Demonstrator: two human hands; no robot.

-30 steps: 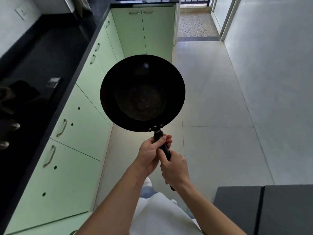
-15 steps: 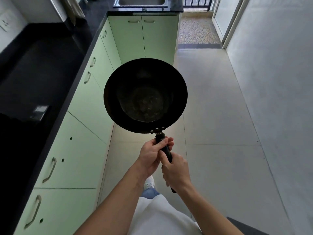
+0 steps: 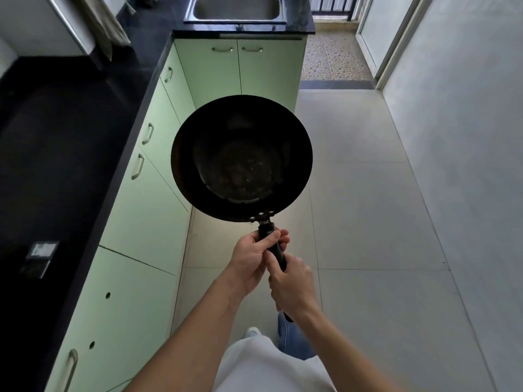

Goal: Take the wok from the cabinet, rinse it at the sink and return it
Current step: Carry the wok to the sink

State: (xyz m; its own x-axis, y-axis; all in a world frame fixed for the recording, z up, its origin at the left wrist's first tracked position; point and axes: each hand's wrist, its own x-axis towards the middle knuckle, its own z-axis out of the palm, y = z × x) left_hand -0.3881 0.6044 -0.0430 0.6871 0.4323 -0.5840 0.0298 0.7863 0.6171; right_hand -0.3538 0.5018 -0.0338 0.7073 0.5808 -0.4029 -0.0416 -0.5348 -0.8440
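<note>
Carrying step, by my read. Black table (image 3: pixel 70 165) runs down the left, with pale green cabinet doors (image 3: pixel 147 216) under it, the ones in view closed. Steel sink (image 3: pixel 236 8) is set in the table's far end, well apart from the wok (image 3: pixel 240 157). The wok is in the air, bowl up and roughly level, just beside the cabinets. Left hand (image 3: pixel 252 261) is on the handle (image 3: pixel 276 250) near the rivets, grip curled round it. Right hand (image 3: pixel 294 287) is lower on the handle, grip also wrapped round it. Two hands probably steady a front-heavy pan. Tiled floor (image 3: pixel 368 222) lies below. Rinse looks not yet done.
</note>
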